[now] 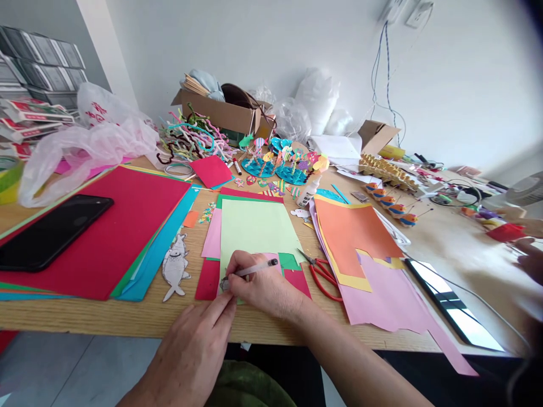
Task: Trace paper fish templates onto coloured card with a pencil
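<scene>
My right hand [258,288] is closed around a pen [258,267] with a dark end cap, low over the light green paper [254,223]. Close against it, my left hand [199,339] has its fingertips pressed together, pinning a small grey-drawn paper cutout [224,284] to the sheet. Most of that cutout is hidden by the fingers. Under the green sheet lie pink and red sheets. Left of my hands rests a white paper fish [175,268] with drawn outlines. Red-handled scissors [324,277] lie at the right, blades touching the green paper.
Stacked coloured paper [139,226] with a black phone [55,232] is at left. Orange paper [356,232] and a tablet [453,305] lie at right. Behind are a glue bottle [309,192], pipe cleaners [199,135] and a cardboard box [220,113]. Another person's hand [532,260] shows at far right.
</scene>
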Motion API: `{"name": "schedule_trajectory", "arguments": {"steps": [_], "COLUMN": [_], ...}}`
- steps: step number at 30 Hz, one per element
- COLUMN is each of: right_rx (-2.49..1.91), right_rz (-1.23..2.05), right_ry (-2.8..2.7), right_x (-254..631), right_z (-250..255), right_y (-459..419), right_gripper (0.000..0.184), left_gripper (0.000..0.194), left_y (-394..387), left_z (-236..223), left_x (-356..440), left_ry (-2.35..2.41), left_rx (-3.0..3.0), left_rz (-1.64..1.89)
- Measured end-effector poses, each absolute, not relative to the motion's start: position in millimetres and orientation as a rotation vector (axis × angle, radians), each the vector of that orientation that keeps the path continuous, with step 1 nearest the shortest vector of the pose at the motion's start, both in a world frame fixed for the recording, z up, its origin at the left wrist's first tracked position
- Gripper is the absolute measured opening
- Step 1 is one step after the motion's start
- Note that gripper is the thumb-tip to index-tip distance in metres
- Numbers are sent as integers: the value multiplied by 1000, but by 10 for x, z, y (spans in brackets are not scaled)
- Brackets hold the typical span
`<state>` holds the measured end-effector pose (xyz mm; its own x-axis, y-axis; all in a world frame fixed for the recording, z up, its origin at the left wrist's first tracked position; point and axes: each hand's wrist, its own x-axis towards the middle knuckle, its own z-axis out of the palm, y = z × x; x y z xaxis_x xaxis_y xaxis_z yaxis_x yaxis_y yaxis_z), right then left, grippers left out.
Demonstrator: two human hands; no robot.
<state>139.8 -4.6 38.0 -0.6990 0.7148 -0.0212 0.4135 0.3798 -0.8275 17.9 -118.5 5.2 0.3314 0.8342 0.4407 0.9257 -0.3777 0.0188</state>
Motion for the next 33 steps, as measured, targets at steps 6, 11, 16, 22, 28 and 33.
{"name": "schedule_trajectory", "arguments": {"steps": [6,11,16,22,28,33], "right_rx": [-962,-983,-968,-972,-995,-1043], "right_rz": [1282,1333,1320,1297,1315,1306], "right_ry": [-2313,-2232,-2232,-2262,-2289,-2281], "right_x": [1411,1417,1413,1408,1391,1387], "right_z": [403,404,379,388,420,419], "right_y": [-19,-10,-24,-29,-34,-27], "right_gripper": [18,18,18,18,18,18], "left_gripper": [48,48,47,47,48,48], "left_y": [-1193,-1185,-1171,-1188,-1170,-1176], "left_z": [46,38,55,61,91,74], "left_x": [170,161,165,171,177,179], "left_ry": [-1598,-1578,-1562,-1569,-1566,-1589], "left_rx": [-2380,-2392,-2370,-2360,-2352,-2350], "left_rz": [-543,-529,-562,-567,-579,-562]}}
